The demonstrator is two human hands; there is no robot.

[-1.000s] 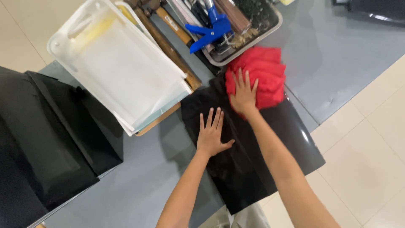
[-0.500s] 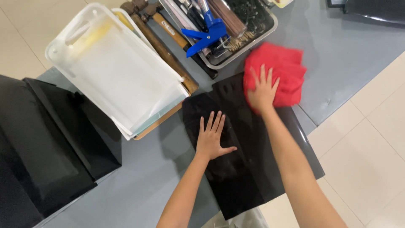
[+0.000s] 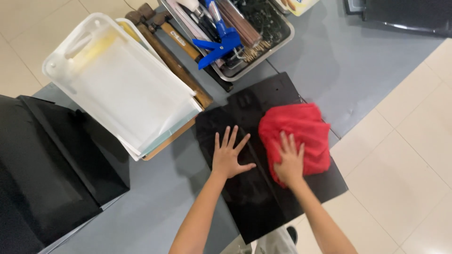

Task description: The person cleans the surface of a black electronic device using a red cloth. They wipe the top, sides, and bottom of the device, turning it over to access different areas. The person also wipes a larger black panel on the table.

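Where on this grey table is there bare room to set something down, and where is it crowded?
Bare grey table lies right of the metal tool tray, above the red cloth. A smaller patch lies left of the left hand, below the white plastic trays. It is crowded around the tool tray and the wooden handles beside it. The right hand presses the cloth on the black sheet.

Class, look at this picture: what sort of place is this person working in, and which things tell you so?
Probably a workshop or craft room. A metal tray holds hand tools, including a blue clamp; wooden-handled mallets lie beside it, and the right hand presses a red cloth on a black panel.
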